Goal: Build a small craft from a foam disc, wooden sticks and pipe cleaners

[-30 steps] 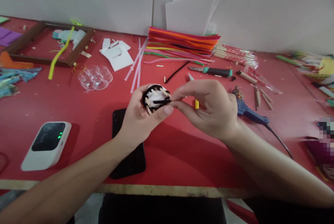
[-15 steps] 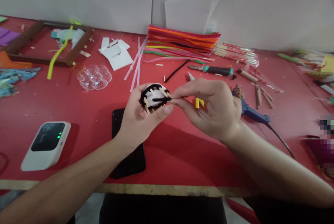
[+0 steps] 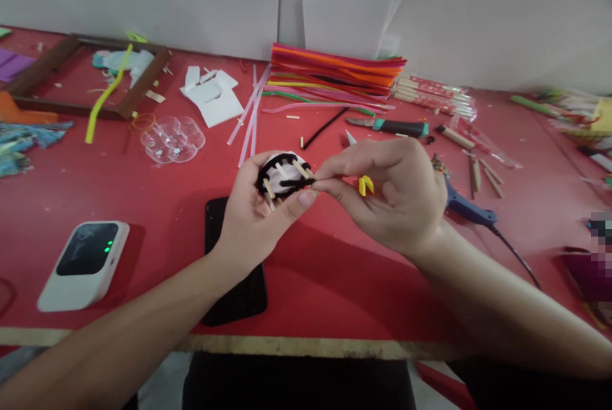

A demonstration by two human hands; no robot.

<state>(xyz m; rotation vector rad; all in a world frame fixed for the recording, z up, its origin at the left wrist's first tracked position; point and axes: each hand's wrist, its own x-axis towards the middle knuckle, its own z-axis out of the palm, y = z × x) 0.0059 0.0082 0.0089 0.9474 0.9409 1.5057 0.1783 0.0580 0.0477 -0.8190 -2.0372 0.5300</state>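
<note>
My left hand [image 3: 258,209] is closed around a small round white piece [image 3: 278,174] with short wooden sticks standing along its edge. A black pipe cleaner [image 3: 291,183] runs in and out between the sticks. With thumb and forefinger, my right hand [image 3: 389,196] pinches the pipe cleaner's loose end at the piece's right side. Below my left hand a black phone [image 3: 239,295] lies partly covered. Small yellow bits [image 3: 366,185] show beside my right fingers. The underside of the round piece is hidden by my left palm.
Behind my hands lie a bundle of coloured pipe cleaners [image 3: 335,72], a utility knife [image 3: 400,128] and pink sticks [image 3: 248,123]. A corded blue glue gun [image 3: 466,207] is at right. A white device [image 3: 86,266], a clear flower-shaped palette [image 3: 172,140] and a brown frame [image 3: 67,107] are at left.
Very little differs. My right hand has turned slightly while keeping its pinch on the black pipe cleaner; my left hand holds the round piece in the same place.
</note>
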